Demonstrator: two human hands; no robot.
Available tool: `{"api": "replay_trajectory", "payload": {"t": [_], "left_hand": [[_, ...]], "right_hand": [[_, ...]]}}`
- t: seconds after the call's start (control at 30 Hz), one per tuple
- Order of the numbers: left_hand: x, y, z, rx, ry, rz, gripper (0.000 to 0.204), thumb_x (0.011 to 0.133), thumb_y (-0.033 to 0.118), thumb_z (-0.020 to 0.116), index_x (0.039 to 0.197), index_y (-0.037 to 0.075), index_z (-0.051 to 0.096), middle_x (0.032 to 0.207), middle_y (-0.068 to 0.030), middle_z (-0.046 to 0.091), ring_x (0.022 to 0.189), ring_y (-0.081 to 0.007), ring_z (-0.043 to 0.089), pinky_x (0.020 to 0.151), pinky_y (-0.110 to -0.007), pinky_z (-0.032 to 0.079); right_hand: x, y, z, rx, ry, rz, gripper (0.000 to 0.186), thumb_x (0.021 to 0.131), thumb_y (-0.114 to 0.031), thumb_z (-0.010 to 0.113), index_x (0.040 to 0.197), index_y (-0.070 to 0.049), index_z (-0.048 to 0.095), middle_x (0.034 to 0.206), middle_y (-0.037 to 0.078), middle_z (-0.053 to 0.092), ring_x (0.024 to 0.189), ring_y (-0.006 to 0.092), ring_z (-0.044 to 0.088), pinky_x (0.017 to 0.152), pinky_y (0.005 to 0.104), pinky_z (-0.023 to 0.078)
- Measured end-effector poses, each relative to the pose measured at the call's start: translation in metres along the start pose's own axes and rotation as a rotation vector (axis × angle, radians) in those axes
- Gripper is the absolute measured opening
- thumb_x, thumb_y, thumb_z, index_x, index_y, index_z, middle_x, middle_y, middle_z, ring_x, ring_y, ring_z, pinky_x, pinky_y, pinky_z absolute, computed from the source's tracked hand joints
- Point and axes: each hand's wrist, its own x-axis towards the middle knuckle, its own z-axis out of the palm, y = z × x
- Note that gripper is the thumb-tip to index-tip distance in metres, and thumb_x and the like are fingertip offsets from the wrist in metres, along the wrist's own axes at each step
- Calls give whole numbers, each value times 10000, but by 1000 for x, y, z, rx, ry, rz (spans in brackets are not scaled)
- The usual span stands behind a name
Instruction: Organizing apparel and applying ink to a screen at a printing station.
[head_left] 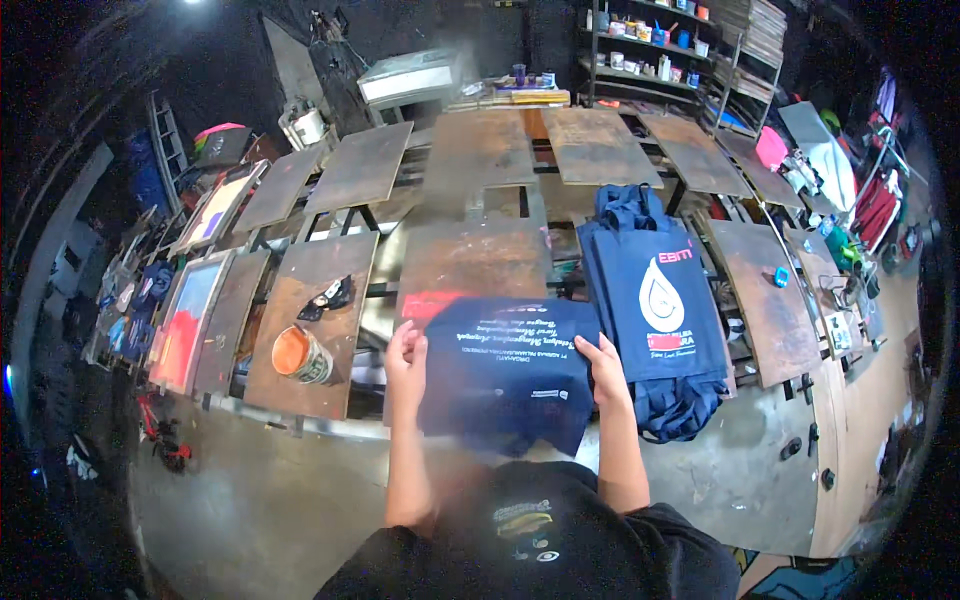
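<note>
A navy tote bag [505,370] was gripped at its two side edges, the left hand [406,355] closed on the left edge and the right hand [603,368] on the right. The bag was spread flat over a rusty printing platen [470,258]. A stack of printed navy tote bags [655,300] lay just beside it to the right, and an orange ink can [301,354] stood on the platen to the left.
</note>
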Motion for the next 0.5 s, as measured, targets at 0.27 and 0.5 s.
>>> {"api": "replay_trajectory", "payload": {"t": [0.27,0.5], "left_hand": [[-31,12,31,-4,-102,20,346,1009,228,717,1298,42,677,1205,-83,721,1016,-158,671,864,-304,540],[-61,21,24,61,10,103,205,1017,154,682,1156,8,721,1066,-77,718,952,-166,675,867,-313,536]], "right_hand": [[3,-22,18,332,108,-165,300,976,-63,690,1265,-47,613,1175,47,700,1075,206,701,937,366,585],[30,-40,89,683,-237,-344,429,1088,-189,543,1441,56,539,1428,165,632,1347,287,574,1169,441,414]]}}
